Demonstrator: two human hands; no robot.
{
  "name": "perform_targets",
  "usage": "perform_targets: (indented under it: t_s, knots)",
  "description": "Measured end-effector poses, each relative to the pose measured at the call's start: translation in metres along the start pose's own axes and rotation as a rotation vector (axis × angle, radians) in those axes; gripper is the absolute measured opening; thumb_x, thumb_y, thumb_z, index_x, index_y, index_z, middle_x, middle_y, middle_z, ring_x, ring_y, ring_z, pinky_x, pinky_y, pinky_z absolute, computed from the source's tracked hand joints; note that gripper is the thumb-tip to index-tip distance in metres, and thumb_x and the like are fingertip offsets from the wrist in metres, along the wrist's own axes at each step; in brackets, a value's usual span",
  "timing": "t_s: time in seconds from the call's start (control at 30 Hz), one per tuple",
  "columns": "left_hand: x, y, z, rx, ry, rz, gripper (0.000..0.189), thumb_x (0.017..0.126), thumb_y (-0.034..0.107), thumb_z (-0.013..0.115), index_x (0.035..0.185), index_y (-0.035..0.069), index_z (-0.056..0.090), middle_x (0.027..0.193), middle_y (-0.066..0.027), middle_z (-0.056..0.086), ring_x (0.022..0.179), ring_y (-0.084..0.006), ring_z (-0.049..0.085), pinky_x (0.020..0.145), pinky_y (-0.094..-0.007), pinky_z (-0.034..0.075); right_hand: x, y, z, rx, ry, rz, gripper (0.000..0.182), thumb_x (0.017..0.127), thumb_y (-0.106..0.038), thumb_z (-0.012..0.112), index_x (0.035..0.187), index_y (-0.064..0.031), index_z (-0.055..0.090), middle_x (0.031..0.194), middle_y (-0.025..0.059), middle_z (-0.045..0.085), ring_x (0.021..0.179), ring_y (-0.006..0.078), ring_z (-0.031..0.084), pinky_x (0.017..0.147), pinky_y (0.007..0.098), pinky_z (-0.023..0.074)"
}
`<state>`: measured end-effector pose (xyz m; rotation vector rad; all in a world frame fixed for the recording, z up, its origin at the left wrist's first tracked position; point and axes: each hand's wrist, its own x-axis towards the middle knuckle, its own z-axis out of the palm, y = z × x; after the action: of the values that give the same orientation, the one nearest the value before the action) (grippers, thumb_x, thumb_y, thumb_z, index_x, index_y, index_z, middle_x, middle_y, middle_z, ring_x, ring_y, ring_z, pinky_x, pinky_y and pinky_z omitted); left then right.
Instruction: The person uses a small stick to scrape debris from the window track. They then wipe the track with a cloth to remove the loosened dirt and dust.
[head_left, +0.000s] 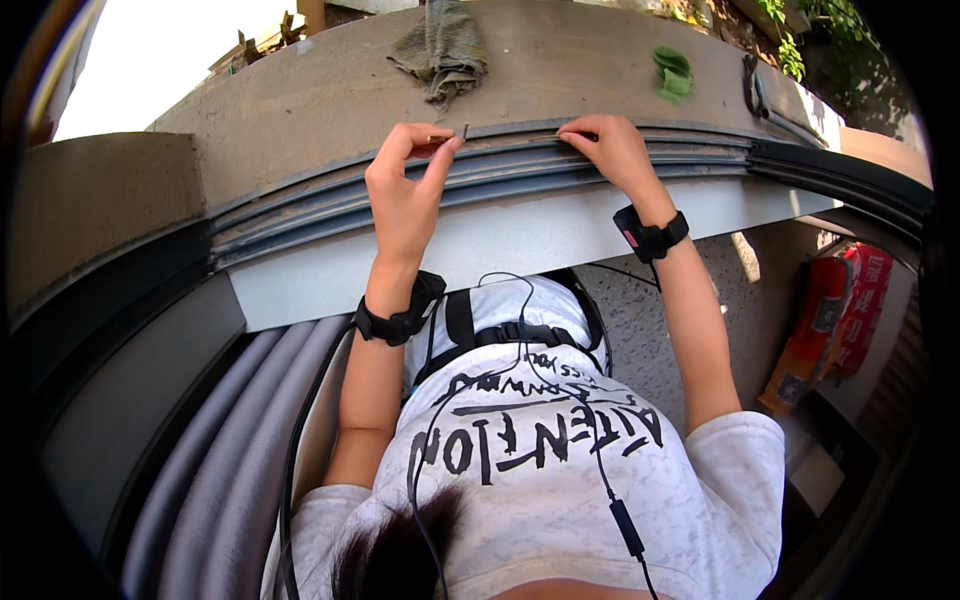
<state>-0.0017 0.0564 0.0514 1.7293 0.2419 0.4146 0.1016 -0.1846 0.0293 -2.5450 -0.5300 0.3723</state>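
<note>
Above the sliding window track (300, 214) are both of my hands. Between the thumb and fingers of my left hand (409, 169) is a small brown twig-like piece (439, 139); a short dark bit stands up at the fingertips. My right hand (611, 150) pinches a thin, straw-like stem (541, 138) that points left over the track. Dirt lies in the grooves of the track. A crumpled grey cloth (450, 56) lies on the ledge beyond my left hand, and green leaves (673, 75) lie on it beyond my right hand.
The concrete ledge (547, 67) runs beyond the track, with plants behind it. A white sill (510, 232) lies on the near side. A grey curtain (232, 450) hangs at the left. Red and orange packages (814, 322) are at the right. Cables run down from my wristbands and shirt.
</note>
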Motion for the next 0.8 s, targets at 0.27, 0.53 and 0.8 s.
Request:
perform_targets:
  t_s: [0.27, 0.53, 0.8]
  knots:
    - [-0.002, 0.002, -0.011, 0.030, 0.057, -0.009, 0.008, 0.080, 0.001, 0.069, 0.085, -0.002, 0.063, 0.082, -0.0072, 0.065, 0.075, -0.0139, 0.061, 0.071, -0.0249, 0.049, 0.001, 0.029, -0.055, 0.022, -0.050, 0.036, 0.018, 0.082, -0.020, 0.066, 0.090, -0.0059, 0.072, 0.082, 0.0110, 0.070, 0.073, 0.0249, 0.066, 0.064, 0.0319, 0.0484]
    - [-0.003, 0.000, -0.008, 0.036, 0.026, -0.028, 0.008, 0.080, 0.001, 0.069, 0.085, -0.002, 0.063, 0.082, -0.0080, 0.065, 0.075, -0.0150, 0.062, 0.071, -0.0252, 0.049, -0.002, 0.043, -0.032, 0.025, -0.095, 0.052, 0.017, 0.081, -0.019, 0.067, 0.090, -0.0050, 0.073, 0.081, 0.0130, 0.070, 0.073, 0.0265, 0.066, 0.065, 0.0331, 0.0493]
    - [0.003, 0.007, -0.010, 0.048, 0.007, -0.028, 0.007, 0.085, 0.004, 0.066, 0.088, -0.002, 0.063, 0.084, -0.0038, 0.066, 0.079, -0.0100, 0.060, 0.075, -0.0219, 0.046, 0.032, -0.042, -0.036, -0.328, -0.073, -0.417, 0.013, 0.080, -0.019, 0.066, 0.087, -0.0094, 0.072, 0.084, 0.0064, 0.066, 0.079, 0.0290, 0.063, 0.065, 0.0399, 0.0485]
